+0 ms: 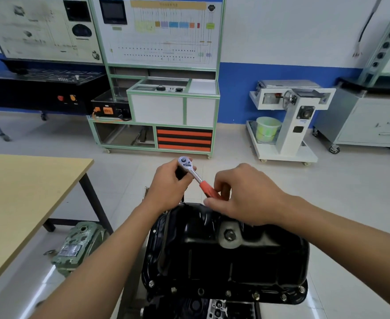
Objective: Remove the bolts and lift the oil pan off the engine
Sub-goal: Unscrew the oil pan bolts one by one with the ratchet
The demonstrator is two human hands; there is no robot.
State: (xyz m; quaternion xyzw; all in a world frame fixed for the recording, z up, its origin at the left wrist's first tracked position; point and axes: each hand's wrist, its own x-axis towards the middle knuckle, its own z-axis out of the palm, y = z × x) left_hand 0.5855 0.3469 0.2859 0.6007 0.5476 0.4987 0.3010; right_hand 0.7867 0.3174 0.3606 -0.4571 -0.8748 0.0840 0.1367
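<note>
Workshop, over the upturned engine: my left hand curls round the head of a ratchet while my right hand pinches its red grip between thumb and fingertips. The tool is held above the engine's far edge. Whether a socket sits on a fastener there I cannot tell, because my left fingers cover that spot.

The oil pan lies on top of the engine, its flange running along the engine's near edge, where a row of bolts shows seated. It is a black, glossy pressed shell, deep, with stepped walls and shallow ribs. A pale grey boss on its upper face carries a drain plug.

My reading: stiff sheet metal of middling weight, a two-handed lift. The gloss suggests an oily film, so it is likely slippery. I would take it by the flange at opposite edges, or under the step in the walls, and raise it straight up. Sealant may hold it to the engine once the bolts are out, and the thin flange would probably bend if levered at one corner.
</note>
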